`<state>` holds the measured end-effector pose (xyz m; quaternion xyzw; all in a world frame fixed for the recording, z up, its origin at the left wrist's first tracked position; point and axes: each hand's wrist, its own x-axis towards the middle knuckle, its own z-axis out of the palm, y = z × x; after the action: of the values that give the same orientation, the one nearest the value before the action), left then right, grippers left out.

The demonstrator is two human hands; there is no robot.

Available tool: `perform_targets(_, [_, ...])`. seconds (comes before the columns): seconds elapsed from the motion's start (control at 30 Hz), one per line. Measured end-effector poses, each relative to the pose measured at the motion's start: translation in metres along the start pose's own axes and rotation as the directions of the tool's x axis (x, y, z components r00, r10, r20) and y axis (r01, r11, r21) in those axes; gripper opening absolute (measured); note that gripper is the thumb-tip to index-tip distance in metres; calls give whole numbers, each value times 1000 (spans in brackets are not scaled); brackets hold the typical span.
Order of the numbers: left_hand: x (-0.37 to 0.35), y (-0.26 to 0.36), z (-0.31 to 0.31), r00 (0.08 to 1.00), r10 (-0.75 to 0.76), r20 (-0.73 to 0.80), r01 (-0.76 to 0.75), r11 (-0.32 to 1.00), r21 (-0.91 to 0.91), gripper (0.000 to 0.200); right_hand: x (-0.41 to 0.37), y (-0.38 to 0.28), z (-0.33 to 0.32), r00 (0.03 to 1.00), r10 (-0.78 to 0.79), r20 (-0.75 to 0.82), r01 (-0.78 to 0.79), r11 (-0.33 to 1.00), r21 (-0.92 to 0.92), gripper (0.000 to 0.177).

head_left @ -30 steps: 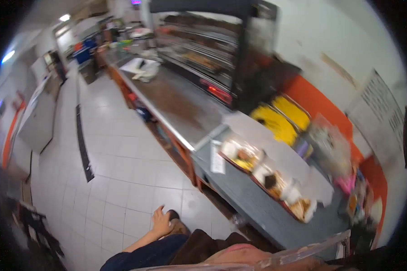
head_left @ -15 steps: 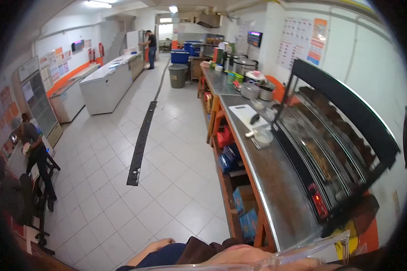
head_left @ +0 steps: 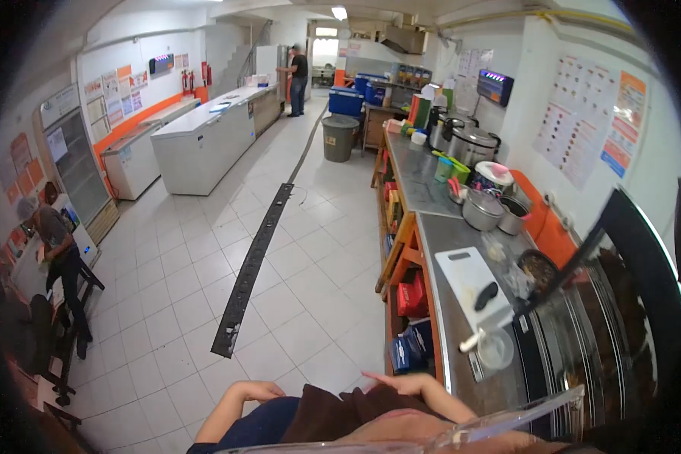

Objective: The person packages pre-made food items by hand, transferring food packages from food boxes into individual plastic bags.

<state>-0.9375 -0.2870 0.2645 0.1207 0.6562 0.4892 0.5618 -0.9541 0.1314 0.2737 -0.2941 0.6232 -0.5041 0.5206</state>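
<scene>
At the bottom of the head view, my left hand (head_left: 262, 390) rests against the dark blue clothing at my waist, its fingers largely hidden. Beside the brown apron (head_left: 327, 408) is my right hand (head_left: 401, 383), with fingers stretched out and nothing seen in them. To its right stands the steel counter (head_left: 461, 386). On that counter lie a white cutting board (head_left: 465, 280) with a dark-handled utensil (head_left: 486, 296) on it, and a clear round container (head_left: 495, 348) close to a white-handled tool (head_left: 471, 340).
A glass display case (head_left: 583, 333) stands on the counter at right. Pots (head_left: 483, 209) sit farther along. A dark floor drain strip (head_left: 253, 272) crosses the tiles. Ahead are a grey bin (head_left: 340, 140) and white chest freezer (head_left: 204, 151). One person (head_left: 298, 82) stands far back, another (head_left: 57, 250) at left.
The view has turned right and moved forward along the counter. My right hand now shows with fingers out beside the apron; the cutting board appears closer.
</scene>
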Motion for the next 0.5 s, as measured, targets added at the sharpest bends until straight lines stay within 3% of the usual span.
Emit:
perform_targets(0.03, [-8, 19, -12, 986, 19, 165, -17, 1000, -19, 34, 21, -46, -28, 986, -148, 76, 153, 987, -58, 86])
perform_targets(0.07, [-14, 41, -24, 987, 19, 158, -14, 999, -29, 34, 45, -84, -56, 944, -290, 157, 308, 945, -108, 87])
perform_targets(0.13, [-6, 80, -52, 974, 193, 122, -207, 972, 115, 29, 84, -157, -100, 925, -122, 359, 115, 993, 41, 93])
perform_targets(0.17, [15, 80, -73, 974, 197, 115, -210, 971, 113, 29, 115, -154, -128, 924, -119, 364, 114, 993, 36, 93])
perform_targets(0.23, [61, 75, -122, 921, 385, -64, -388, 921, -37, 33, 176, -145, -191, 866, -172, 470, 287, 940, -185, 82])
perform_targets(0.27, [79, 79, -147, 924, 379, -60, -382, 923, -43, 33, 193, -144, -211, 866, -176, 468, 287, 942, -176, 82])
perform_targets(0.33, [105, 122, -211, 917, 372, -143, -391, 773, -499, 38, 222, -168, -270, 856, -340, 389, 425, 892, -155, 60])
perform_targets(0.37, [116, 150, -251, 912, 386, -139, -403, 779, -480, 38, 230, -185, -306, 860, -339, 382, 428, 886, -178, 60])
perform_targets(0.43, [129, 211, -301, 875, 411, -256, -458, 874, -163, 43, 226, -196, -352, 960, -272, -62, 278, 918, 282, 49])
perform_targets(0.47, [138, 245, -328, 878, 413, -243, -457, 874, -166, 43, 224, -197, -384, 961, -267, -74, 277, 918, 285, 49])
perform_targets(0.5, [144, 277, -353, 887, 422, -188, -450, 880, -151, 44, 220, -193, -416, 932, -318, -172, 346, 923, 169, 46])
